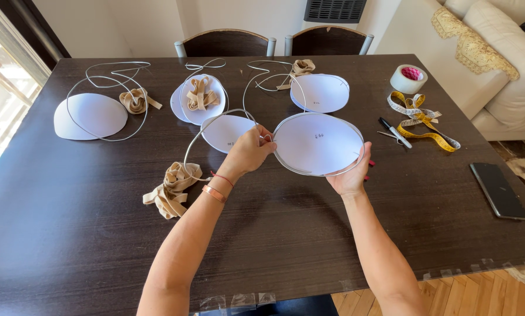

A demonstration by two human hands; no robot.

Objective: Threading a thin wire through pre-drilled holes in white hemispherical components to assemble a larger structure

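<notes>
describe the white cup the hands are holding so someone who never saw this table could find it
On the dark wooden table, look just in front of the person, between the left hand and right hand. The white foam cup is raised there with a thin white wire along its edge. Unlike the other white cups, it is held in hands, not lying flat.

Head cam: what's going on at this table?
A person holds a white foam cup above a dark wooden table. The right hand supports its lower right edge; the left hand pinches a thin white wire at the cup's left edge, and the wire runs around the rim. More cups, wire loops and bundles of beige elastic lie around, with a measuring tape, tape roll and phone to the right.
</notes>
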